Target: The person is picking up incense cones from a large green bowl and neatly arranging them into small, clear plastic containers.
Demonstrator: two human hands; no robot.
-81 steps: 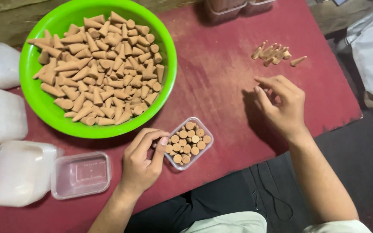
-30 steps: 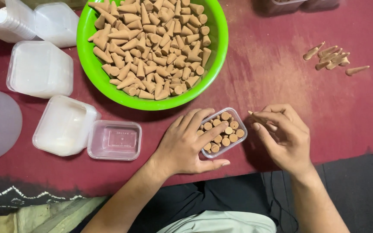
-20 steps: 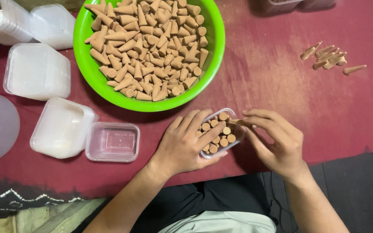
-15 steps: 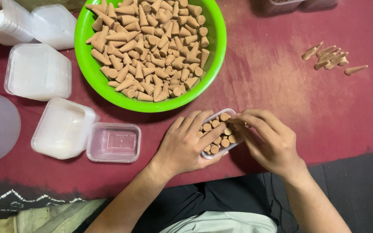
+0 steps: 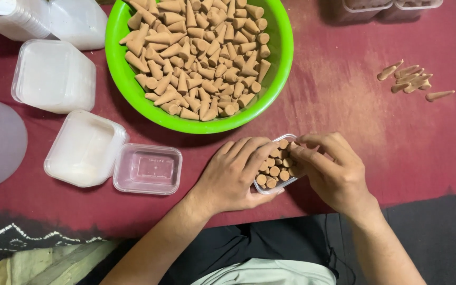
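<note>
Lower centre: small clear box (image 5: 274,170) of brown cones, cupped by left hand (image 5: 236,177); right hand (image 5: 333,171) fingertips pinch a cone into it. Filling step, nearly full; next cone needs a gap. Green bowl (image 5: 133,89) above.

Small clear box (image 5: 275,171) full of upright brown cones (image 5: 274,170), flat on the red desk (image 5: 354,132), between both hands.

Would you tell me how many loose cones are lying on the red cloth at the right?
6: clustered in a small pile of cones on the cloth's upper right; overlap may hide another.
</note>
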